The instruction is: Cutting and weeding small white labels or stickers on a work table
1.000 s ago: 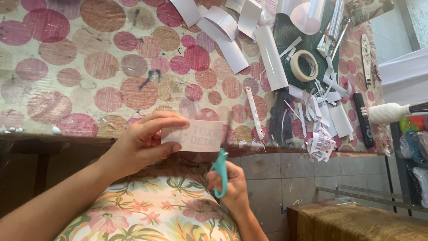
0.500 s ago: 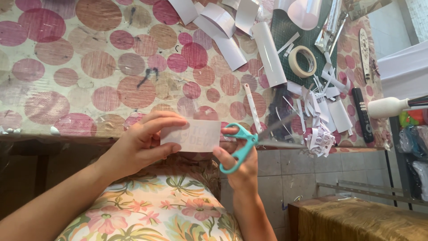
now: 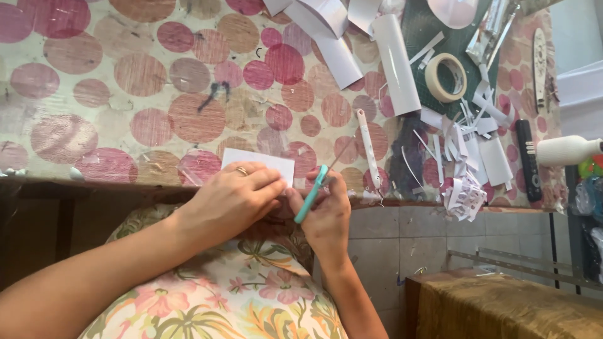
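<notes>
while both hands work at the table edge:
left hand (image 3: 235,198): pinching white paper (image 3: 260,163)
right hand (image 3: 325,216): gripping teal scissors (image 3: 312,193)

My arms are bare to the elbow, with no sleeves showing. A thin gold ring (image 3: 242,170) sits on a finger of my left hand (image 3: 235,198). My right hand (image 3: 323,216) wears nothing. Across my lap lies a pale floral dress (image 3: 213,301) with pink flowers and green leaves.

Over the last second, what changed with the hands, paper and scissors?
The right hand brought the teal scissors up from below to the right edge of the white paper piece, blades now pointing up and away. The left hand kept its hold on the paper, nearer the table edge. The tape roll and paper scraps stayed put.
</notes>
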